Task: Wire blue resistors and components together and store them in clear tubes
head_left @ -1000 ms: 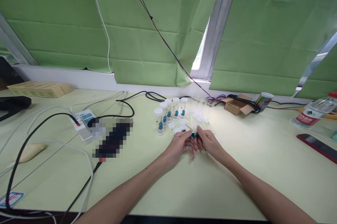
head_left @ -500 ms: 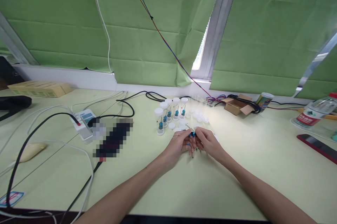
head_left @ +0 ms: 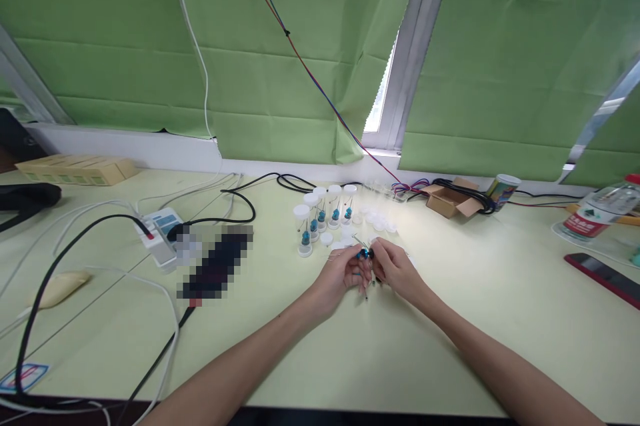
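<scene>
My left hand [head_left: 340,276] and my right hand [head_left: 395,269] meet over the pale green table [head_left: 450,346], fingers pinched together. Between the fingertips sits a small blue component with thin wire leads [head_left: 364,255]; both hands grip it, and a lead hangs down below my fingers. Just beyond my hands stand several small clear vials with white caps [head_left: 320,213], each with a blue component inside. Loose white caps [head_left: 377,223] lie scattered beside them.
A white power strip [head_left: 157,236] with black and white cables lies at the left. A small cardboard box [head_left: 447,199] with black cables, a can [head_left: 503,189], a water bottle [head_left: 595,213] and a dark phone [head_left: 603,276] sit at the right. Green blinds hang behind.
My hands have stayed in place; the fingers shifted slightly on the blue component and a wire lead now hangs lower beneath them.
</scene>
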The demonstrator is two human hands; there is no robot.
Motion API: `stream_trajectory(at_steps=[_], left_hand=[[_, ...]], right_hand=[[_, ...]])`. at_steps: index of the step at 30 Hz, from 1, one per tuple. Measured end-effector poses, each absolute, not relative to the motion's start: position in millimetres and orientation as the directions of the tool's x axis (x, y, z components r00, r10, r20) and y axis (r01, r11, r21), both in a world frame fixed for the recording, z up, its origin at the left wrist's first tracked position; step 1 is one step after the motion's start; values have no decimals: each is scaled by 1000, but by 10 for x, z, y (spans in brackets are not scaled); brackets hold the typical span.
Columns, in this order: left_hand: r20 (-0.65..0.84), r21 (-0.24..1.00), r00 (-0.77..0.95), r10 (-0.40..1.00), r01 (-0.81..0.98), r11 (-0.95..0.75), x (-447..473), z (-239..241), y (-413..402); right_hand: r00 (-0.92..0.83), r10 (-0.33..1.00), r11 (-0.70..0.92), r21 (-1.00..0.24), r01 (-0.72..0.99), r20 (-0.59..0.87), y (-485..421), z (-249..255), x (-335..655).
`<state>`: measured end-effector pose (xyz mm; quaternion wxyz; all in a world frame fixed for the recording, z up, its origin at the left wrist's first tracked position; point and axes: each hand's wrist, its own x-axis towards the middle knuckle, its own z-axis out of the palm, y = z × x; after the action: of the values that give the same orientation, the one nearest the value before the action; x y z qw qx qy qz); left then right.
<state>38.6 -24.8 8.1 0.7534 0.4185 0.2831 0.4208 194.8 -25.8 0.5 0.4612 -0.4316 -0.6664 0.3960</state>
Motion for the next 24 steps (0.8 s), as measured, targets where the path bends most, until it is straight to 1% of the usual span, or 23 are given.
stream_trajectory(at_steps=[3,7,12,16,21,24], left_hand=[[-90,860,490,867,-401,316,369,74,-226],[-77,877,511,856,-374,303,360,63,-217],[-23,902,550,835,-349,254,363,12,-210],[-29,905,557,830,-338,259,371,-12,-209],[-66,867,500,863,-400,298,379,57,-223],[-94,846,487,868,-420,328,378,91,-224]], right_hand=[[-243,926,340,-916,213,288,-271,15,1959],[-292,908,372,-900,228,301,-266,-14,1966],[-283,924,334,-903,273,256,-233,-88,1967],[-252,937,310,-904,293,240,-220,-111,1963],[-218,928,351,-903,246,302,-263,-37,1953],[-258,913,373,-905,208,317,-287,-1,1950]])
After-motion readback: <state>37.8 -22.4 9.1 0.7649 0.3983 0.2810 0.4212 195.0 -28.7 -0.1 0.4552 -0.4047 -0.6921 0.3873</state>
